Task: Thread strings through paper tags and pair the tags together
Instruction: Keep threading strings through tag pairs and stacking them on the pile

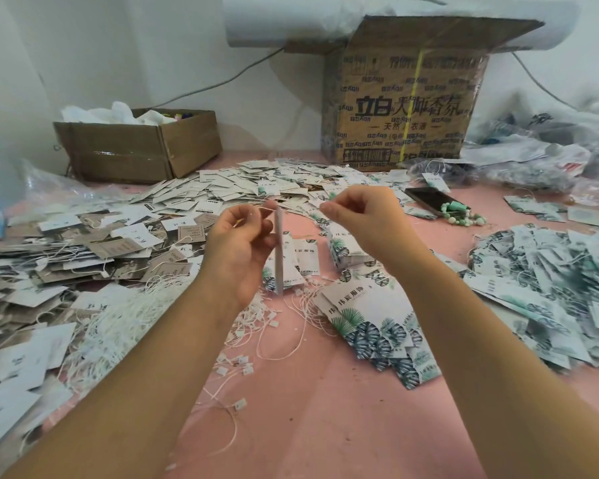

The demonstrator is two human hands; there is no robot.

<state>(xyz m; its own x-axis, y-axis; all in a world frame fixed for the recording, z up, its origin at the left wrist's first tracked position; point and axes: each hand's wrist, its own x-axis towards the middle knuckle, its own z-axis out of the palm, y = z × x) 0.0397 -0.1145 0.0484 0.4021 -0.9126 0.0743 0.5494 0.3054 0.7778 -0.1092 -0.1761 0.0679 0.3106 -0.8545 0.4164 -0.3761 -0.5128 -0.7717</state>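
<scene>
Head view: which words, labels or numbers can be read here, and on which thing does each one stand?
"立白大师香氛": tall cardboard box, large print.
"天然" and "衣液": same box, line beneath.
"服饰", after two unsure characters: leaf-print tag.
Brown tags, the barcode and small print on the box: too blurred.

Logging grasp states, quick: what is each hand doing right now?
Left hand: holds a paper tag edge-on.
Right hand: fingers pinched, apparently on the tag's string; too thin to confirm.

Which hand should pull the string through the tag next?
Right, probably. The left hand grips the upright tag, with the string at its top, so it is busy; the right hand hovers beside the tag's top, fingertips pinched, carrying no tag.
</scene>
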